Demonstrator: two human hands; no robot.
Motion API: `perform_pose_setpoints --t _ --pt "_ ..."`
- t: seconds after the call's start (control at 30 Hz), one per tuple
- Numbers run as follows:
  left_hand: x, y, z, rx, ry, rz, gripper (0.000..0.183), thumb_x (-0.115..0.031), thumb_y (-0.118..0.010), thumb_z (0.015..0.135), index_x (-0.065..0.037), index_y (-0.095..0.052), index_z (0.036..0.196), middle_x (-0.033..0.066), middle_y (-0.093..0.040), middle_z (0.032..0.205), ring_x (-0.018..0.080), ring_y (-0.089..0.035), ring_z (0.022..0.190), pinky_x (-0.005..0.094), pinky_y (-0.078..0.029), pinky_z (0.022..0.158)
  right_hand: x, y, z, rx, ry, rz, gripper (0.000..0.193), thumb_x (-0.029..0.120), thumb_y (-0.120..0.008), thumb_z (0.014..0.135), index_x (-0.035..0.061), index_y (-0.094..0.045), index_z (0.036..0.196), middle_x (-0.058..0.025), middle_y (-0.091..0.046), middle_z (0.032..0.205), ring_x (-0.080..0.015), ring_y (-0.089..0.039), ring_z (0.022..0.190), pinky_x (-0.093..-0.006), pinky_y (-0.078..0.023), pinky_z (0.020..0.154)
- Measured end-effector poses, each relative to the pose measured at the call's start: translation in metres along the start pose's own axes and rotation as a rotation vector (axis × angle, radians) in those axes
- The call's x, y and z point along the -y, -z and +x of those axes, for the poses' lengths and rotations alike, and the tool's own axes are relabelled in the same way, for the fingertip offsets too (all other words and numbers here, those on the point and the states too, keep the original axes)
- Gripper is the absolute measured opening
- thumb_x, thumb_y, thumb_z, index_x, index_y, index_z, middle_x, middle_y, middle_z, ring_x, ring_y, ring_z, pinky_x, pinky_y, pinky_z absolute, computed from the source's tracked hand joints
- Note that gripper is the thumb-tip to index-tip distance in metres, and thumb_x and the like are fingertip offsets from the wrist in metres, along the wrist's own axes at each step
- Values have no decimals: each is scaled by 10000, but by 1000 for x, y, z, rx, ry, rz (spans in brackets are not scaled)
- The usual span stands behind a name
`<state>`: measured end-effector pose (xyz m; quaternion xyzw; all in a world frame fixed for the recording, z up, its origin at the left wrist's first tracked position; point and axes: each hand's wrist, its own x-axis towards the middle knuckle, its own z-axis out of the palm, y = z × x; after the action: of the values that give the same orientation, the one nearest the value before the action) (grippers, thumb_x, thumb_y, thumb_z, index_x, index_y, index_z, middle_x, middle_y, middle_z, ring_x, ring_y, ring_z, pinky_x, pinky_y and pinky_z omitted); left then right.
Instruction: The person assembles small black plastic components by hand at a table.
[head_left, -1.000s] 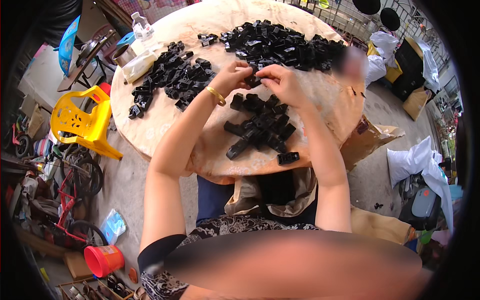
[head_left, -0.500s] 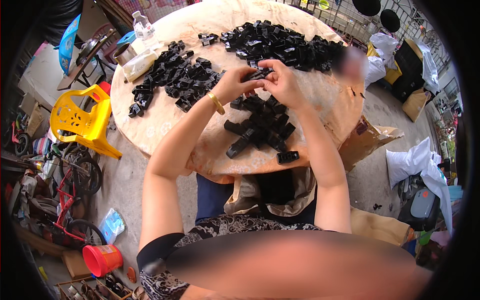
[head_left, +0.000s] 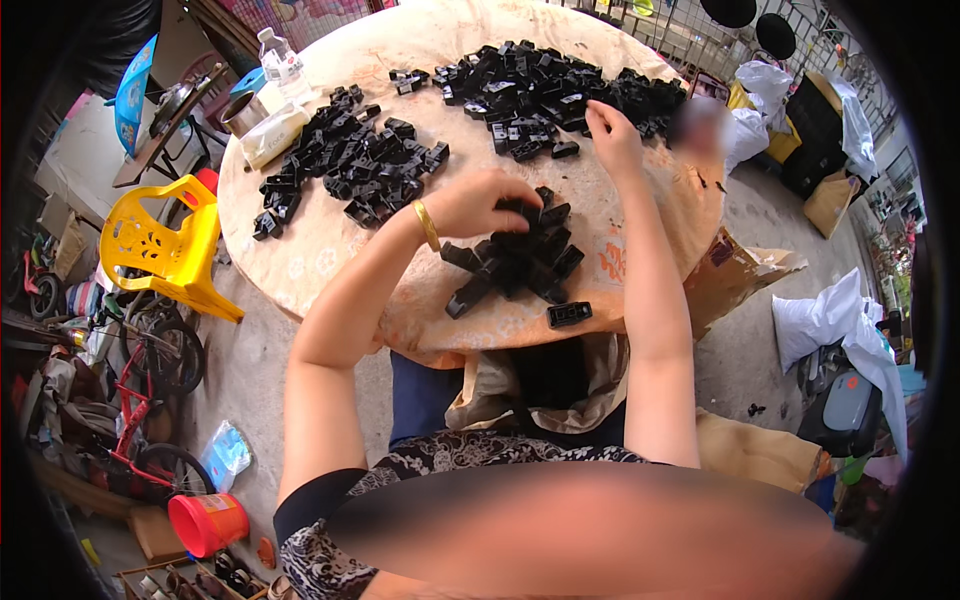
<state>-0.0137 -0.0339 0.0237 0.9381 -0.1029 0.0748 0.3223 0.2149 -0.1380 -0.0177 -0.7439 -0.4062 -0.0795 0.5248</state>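
Observation:
On the round table point(head_left: 330, 275) lie three heaps of small black plastic parts. My left hand point(head_left: 480, 205), with a gold bangle at the wrist, is curled over the top of the near heap point(head_left: 515, 265), its fingers and thumb around a black plastic part point(head_left: 517, 212). My right hand point(head_left: 615, 138) is at the near edge of the large far heap point(head_left: 520, 85), fingertips drawn together; whether anything is between them is too small to see. Another heap point(head_left: 375, 165) spreads at the left. One single black part point(head_left: 570, 315) lies by the table's front edge.
A clear bottle point(head_left: 280, 60), a metal cup point(head_left: 243, 113) and a white packet point(head_left: 275, 137) stand along the table's left rim. A yellow plastic chair point(head_left: 170, 240) is left of the table. White sacks point(head_left: 825, 325) and a cardboard box point(head_left: 740, 275) are at the right.
My hands were together over the table around a black part. Now they are apart: the left has come down onto the near heap, and the right has moved right to the far heap.

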Motion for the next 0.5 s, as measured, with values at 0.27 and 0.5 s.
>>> perform_pose_setpoints --t 0.27,0.5 --pt "46 11 38 -211 334 108 265 -279 -591 788 -63 -629 937 106 -628 843 197 -584 765 312 -460 722 -32 -24 -9 179 8 -746 355 219 -539 777 146 -508 1122 -104 -471 1154 -312 -437 1066 -413 -391 881" --pt "72 35 41 -275 546 557 344 -342 -624 728 -20 -638 849 175 -617 890 291 -585 862 353 -454 778 -21 -12 -9 145 -34 -630 244 169 -547 763 111 -593 995 -86 -565 1018 -277 -504 987 -370 -426 843"
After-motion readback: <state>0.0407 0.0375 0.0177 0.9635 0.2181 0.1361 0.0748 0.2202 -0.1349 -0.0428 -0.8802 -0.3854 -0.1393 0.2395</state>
